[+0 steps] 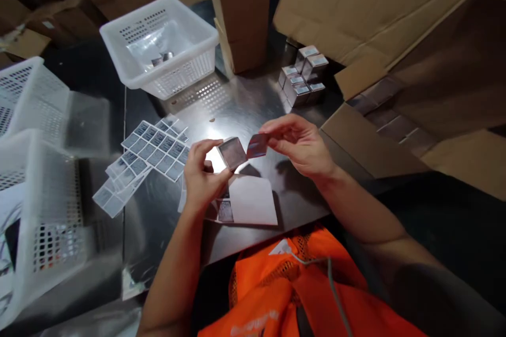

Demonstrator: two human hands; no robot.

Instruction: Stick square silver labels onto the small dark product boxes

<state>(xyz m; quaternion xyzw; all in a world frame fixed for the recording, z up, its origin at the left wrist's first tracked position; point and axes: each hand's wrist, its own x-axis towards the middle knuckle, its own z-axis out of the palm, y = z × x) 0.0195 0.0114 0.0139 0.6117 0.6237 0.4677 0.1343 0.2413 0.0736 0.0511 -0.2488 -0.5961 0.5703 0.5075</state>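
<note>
Bottom centre of the frame: an orange mesh vest [300,284], coarse-woven, worn by the person. Both bare forearms rise from it toward mid-frame.

Centre: the left hand [201,171] is clamped on a small box [232,152], thumb and fingers closed on its left side. The box is cube-like, with a dull silver-grey, slightly glossy skin; one corner points toward the camera, so no long axis is evident. It is held above the surface [241,110], near the frame's middle. The right hand [298,142] has its fingertips pinched together on a small label [257,145], a thin rectangle with a reddish-grey sheen, held just beside the box's right edge; whether the two touch cannot be told.

Under the hands: a white backing sheet [251,200], flat and matte, lying on the surface, which is dark, polished metal with bright reflections.

Left of centre: fanned label sheets [156,150], each a grid of small grey rectangles.

Left edge: blurred white plastic baskets [37,184] with perforated walls.

Upper left: another white basket [162,45], rectangular, with slotted sides and a few small silvery items inside.

Upper centre: an upright brown carton [243,10], plain corrugated cardboard.

Right of centre: a stack of boxes [302,79], silver-grey cubes like the held one, set close together.

Right side: a large open cardboard box [379,131] with wide flaps, holding rows of similar boxes.
</note>
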